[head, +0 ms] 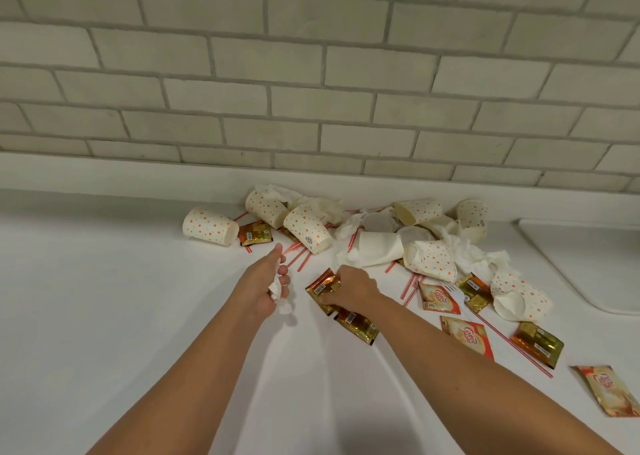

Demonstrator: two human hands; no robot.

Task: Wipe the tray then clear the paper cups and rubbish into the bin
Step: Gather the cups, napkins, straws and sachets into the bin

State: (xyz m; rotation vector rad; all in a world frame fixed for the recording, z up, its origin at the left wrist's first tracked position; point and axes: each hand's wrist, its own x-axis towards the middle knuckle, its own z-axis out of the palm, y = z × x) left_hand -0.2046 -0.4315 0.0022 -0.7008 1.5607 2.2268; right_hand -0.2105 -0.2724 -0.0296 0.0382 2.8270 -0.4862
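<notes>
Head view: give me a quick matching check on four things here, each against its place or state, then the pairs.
Things:
1. left hand
2. right hand
3. leftmost dotted cup
4. white plastic fork

States:
A. lying on its side, alone at the pile's left end
B. closed around a crumpled white tissue
C. resting over sachets right of both hands
D. pressing on a gold sachet

Pairs: 1-B, 2-D, 3-A, 4-C
</notes>
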